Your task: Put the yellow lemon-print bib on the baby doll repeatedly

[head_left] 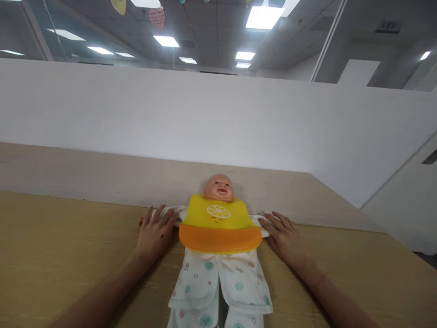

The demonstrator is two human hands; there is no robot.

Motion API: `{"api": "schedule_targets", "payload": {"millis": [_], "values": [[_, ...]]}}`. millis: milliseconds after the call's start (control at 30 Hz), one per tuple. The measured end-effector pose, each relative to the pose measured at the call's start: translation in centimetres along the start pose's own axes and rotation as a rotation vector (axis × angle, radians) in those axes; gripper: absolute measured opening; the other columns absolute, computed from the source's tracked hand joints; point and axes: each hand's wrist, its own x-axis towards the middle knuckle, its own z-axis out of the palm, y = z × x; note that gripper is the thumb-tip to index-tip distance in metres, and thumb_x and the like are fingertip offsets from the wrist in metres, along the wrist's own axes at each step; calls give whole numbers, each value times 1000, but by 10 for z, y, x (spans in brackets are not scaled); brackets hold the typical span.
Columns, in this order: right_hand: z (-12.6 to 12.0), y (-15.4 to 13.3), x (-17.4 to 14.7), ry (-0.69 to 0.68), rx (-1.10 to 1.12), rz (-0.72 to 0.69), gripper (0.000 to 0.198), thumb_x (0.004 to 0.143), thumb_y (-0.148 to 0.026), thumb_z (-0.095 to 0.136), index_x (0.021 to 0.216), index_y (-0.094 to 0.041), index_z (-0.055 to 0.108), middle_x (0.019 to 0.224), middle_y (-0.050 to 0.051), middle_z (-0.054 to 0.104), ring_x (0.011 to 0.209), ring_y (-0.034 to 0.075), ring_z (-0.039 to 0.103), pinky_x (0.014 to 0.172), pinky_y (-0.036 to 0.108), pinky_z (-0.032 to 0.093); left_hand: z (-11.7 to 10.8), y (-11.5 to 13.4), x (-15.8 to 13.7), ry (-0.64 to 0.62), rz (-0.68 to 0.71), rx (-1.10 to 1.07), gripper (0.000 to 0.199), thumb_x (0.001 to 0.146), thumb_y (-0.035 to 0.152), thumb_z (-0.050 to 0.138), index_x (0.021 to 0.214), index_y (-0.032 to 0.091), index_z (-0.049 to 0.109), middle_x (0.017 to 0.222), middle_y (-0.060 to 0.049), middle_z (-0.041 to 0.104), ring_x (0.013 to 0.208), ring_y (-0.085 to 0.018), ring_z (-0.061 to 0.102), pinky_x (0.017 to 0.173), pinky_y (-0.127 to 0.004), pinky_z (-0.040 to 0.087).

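Observation:
A baby doll lies face up, its head at the far end and its arms out to both sides. It wears a yellow bib with a white citrus slice, a smiling face and an orange lower pocket. White printed clothes cover its body and legs; the feet are cut off by the lower edge. My left hand rests with outstretched fingers over the doll's sleeve on the left. Over the other sleeve lies my right hand, fingers spread. Both thumbs are hidden.
The doll lies on a wood-coloured tabletop. Behind it runs a paler strip up to a white partition with glass above. The surface's right edge slants toward me, with a white panel beyond.

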Motion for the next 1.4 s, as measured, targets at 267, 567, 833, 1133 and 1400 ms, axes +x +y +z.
{"api": "schedule_targets", "payload": {"millis": [267, 567, 833, 1133, 1400], "values": [[1, -1, 0, 48, -7, -11, 36, 83, -16, 51, 116, -19, 65, 121, 8, 62, 117, 30, 48, 96, 43, 43, -6, 10, 3, 117, -44, 80, 20, 78, 19, 55, 93, 17, 69, 107, -12, 68, 107, -37, 56, 93, -54, 42], [-1, -3, 0, 76, -3, -17, 33, 83, -20, 51, 113, -17, 65, 122, 9, 61, 117, 30, 48, 96, 43, 43, -11, 16, 4, 166, 60, -100, 24, 79, 19, 54, 102, 16, 62, 112, -13, 63, 110, -35, 49, 94, -54, 42], [-9, -7, 0, 104, 67, 3, 30, 81, -25, 54, 107, -15, 65, 127, 13, 55, 127, 32, 39, 97, 45, 43, -9, 17, 0, 61, -53, -91, 28, 80, 12, 49, 103, 15, 63, 113, -13, 62, 112, -33, 48, 95, -50, 42], [-53, -50, -35, 37, 358, 144, 34, 81, -19, 46, 112, -16, 59, 111, 15, 61, 103, 27, 57, 90, 43, 48, -51, 47, -41, -121, -171, -453, 33, 77, 9, 47, 106, 14, 62, 102, -13, 63, 100, -28, 53, 88, -43, 47], [-90, -104, -65, -215, 744, 112, 65, 77, -23, 48, 139, -17, 31, 122, 15, 58, 105, 27, 59, 89, 40, 48, -86, 78, -79, -255, -337, -740, 36, 75, 16, 50, 109, 19, 60, 107, -9, 65, 102, -26, 56, 93, -44, 43]]}}
